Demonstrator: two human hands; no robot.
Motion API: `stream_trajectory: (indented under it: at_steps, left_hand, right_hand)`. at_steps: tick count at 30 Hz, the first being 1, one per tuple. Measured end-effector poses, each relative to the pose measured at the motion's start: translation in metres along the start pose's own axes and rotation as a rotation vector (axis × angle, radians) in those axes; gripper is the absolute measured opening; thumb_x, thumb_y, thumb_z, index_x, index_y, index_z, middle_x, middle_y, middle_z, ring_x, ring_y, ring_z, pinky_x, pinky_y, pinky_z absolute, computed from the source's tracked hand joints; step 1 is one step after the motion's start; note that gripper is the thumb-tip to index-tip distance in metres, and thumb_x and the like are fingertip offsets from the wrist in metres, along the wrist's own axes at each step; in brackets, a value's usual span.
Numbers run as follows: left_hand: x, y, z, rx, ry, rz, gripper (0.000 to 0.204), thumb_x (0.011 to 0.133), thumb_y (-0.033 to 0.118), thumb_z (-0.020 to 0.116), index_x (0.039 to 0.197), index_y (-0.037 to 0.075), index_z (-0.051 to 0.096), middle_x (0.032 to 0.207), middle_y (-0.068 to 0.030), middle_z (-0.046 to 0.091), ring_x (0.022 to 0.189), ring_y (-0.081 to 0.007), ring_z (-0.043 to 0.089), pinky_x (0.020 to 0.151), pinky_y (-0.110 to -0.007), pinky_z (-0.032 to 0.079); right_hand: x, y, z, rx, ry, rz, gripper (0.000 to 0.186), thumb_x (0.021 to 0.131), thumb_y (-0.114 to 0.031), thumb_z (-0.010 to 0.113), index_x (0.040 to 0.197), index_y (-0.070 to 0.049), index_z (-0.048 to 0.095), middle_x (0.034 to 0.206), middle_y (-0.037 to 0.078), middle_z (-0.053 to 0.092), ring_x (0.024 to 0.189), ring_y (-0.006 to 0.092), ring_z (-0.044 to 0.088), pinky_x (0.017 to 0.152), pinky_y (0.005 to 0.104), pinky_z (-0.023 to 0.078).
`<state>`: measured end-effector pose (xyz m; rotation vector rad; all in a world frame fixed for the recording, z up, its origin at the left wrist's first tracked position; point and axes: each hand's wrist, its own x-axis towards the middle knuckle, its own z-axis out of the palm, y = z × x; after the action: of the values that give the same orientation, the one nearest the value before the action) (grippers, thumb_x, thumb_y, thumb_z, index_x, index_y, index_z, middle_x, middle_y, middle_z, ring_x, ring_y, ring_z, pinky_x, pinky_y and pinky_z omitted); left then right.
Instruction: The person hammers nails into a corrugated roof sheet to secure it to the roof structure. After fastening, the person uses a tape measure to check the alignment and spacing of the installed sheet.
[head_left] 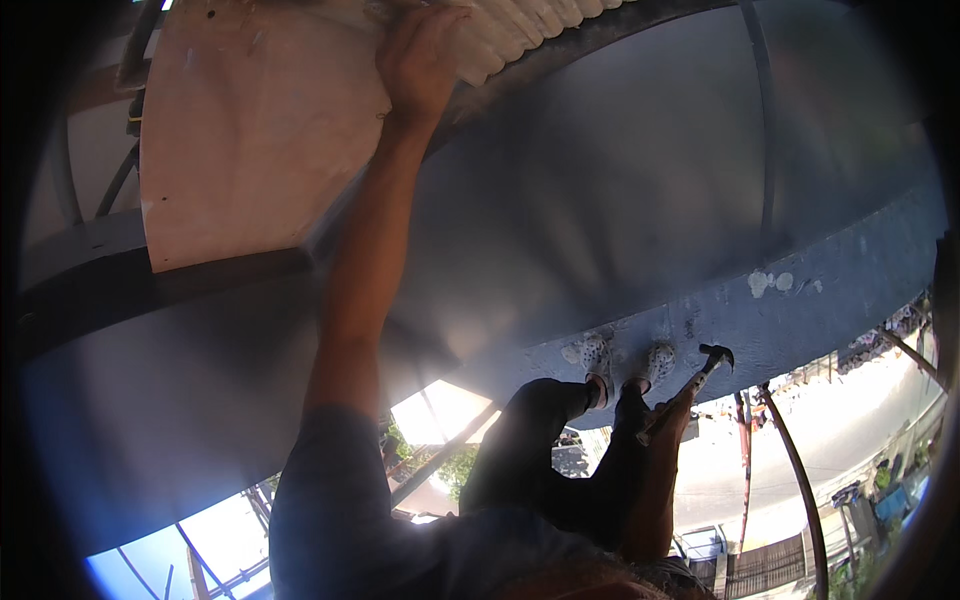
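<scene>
My left arm reaches up, and my left hand (418, 68) rests against a pale pinkish panel (260, 130) where it meets a corrugated sheet (510, 35). Its fingers look stretched out along the surface, with nothing seen in them; the tips are partly lost near the upper edge. Low at my side, my right hand (664, 418) is closed around the handle of a claw hammer (714, 358). The hammer's dark head points away from me, over the edge of the blue-grey ledge (830, 270).
My feet in light, perforated shoes (660, 362) stand on the narrow ledge, beside a smooth dark grey wall (600, 170). Beyond the ledge is a drop to a bright street (850, 420). Curved poles (800, 480) rise near my right side. White splotches (770, 283) mark the ledge.
</scene>
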<state>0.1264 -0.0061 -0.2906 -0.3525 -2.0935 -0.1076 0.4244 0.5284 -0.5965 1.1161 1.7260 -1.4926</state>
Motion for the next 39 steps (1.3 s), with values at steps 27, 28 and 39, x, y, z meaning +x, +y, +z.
stream_trajectory:
  at_steps: [27, 28, 39]
  left_hand:
    - [-0.039, -0.044, 0.044, 0.296, 0.538, 0.253, 0.027, 0.082, 0.012, 0.083, 0.103, 0.015, 0.066, 0.091, 0.0059, 0.077, 0.073, -0.0096, 0.070, 0.075, -0.030, 0.043]
    - [-0.040, -0.050, 0.048, 0.286, 0.523, 0.246, 0.028, 0.082, 0.014, 0.083, 0.104, 0.015, 0.065, 0.091, 0.0073, 0.077, 0.073, -0.0084, 0.070, 0.076, -0.029, 0.040]
    - [-0.042, -0.058, 0.050, 0.274, 0.489, 0.235, 0.030, 0.082, 0.017, 0.084, 0.103, 0.016, 0.063, 0.087, 0.0090, 0.077, 0.072, -0.0074, 0.070, 0.078, -0.029, 0.036]
  right_hand:
    - [0.020, -0.174, 0.181, 0.476, -0.623, -1.032, 0.065, 0.102, -0.067, 0.038, 0.098, -0.003, 0.049, 0.065, 0.007, 0.050, 0.048, 0.0160, 0.050, 0.041, 0.0284, 0.038]
    - [0.009, -0.181, 0.191, 0.432, -0.651, -1.083, 0.068, 0.102, -0.068, 0.038, 0.096, -0.002, 0.049, 0.063, 0.007, 0.050, 0.048, 0.0165, 0.051, 0.041, 0.0289, 0.039]
    - [-0.079, -0.280, 0.326, 0.228, -0.711, -1.297, 0.067, 0.098, -0.071, 0.044, 0.088, -0.005, 0.050, 0.063, 0.006, 0.051, 0.045, 0.0144, 0.052, 0.038, 0.0285, 0.041]
